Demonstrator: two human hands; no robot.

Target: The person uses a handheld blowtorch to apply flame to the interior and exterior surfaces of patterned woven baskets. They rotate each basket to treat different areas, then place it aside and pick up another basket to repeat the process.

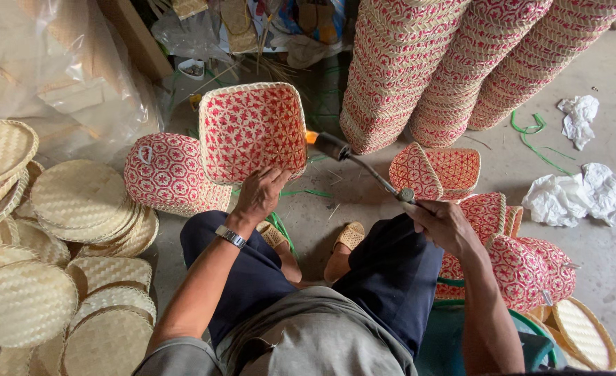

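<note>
My left hand (260,193) grips the near rim of a square red-and-cream woven basket (252,129), tilted so its inside faces me. My right hand (444,224) holds the handle of a long black gas torch (364,166). The torch's dark nozzle with an orange tip sits just beside the basket's right edge. A metal watch is on my left wrist. I sit low with my knees apart and sandalled feet on the concrete floor.
Tall stacks of red-and-cream baskets (447,63) lean at the back right. More red baskets (524,264) lie by my right knee and one (165,170) to the left. Plain round woven trays (78,202) pile up left. Crumpled white paper (579,191) lies right.
</note>
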